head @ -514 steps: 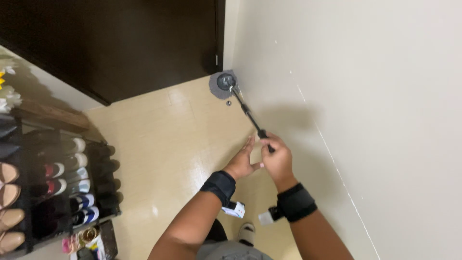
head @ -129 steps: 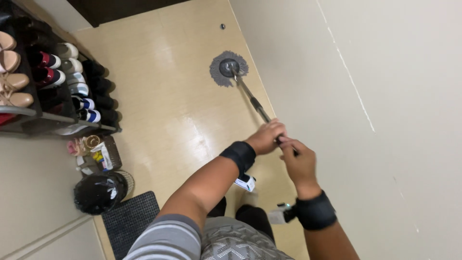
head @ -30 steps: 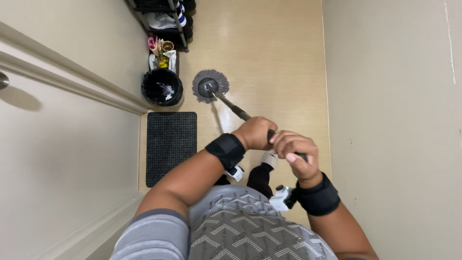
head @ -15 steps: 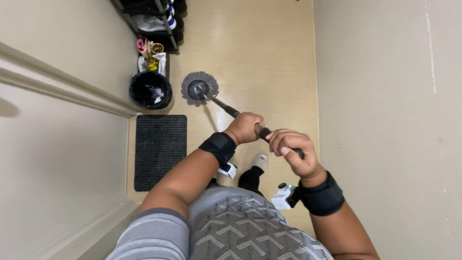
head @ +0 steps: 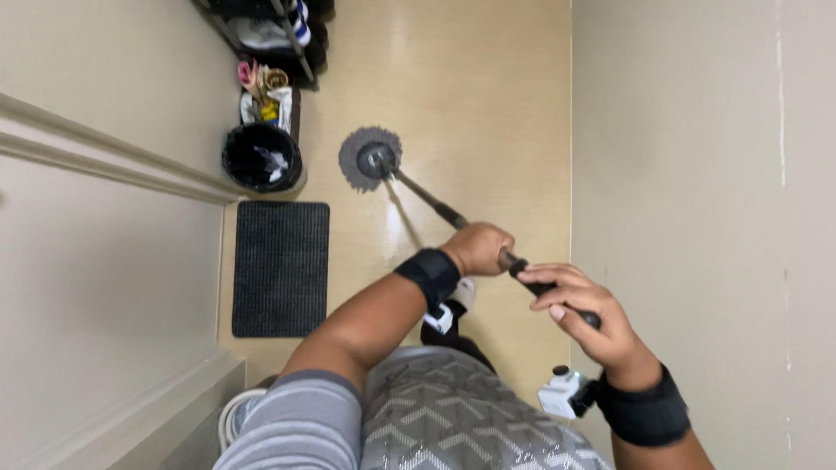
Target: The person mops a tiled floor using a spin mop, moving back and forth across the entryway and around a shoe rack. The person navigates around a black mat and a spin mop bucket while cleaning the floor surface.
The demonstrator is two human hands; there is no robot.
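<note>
Seen from above, a person mopped a beige floor [head: 488, 104] in a narrow hallway. The left hand [head: 477, 248] was closed around the mop handle [head: 431, 202] lower down; the right hand [head: 585, 313] curled loosely around its top end. The round grey mop head [head: 369, 159] lay flat on the floor, far from the body, near a black bin [head: 261, 157] and a dark mat [head: 280, 268] on the left. Keeping the head flat and steering clear of the bin would likely serve best.
</note>
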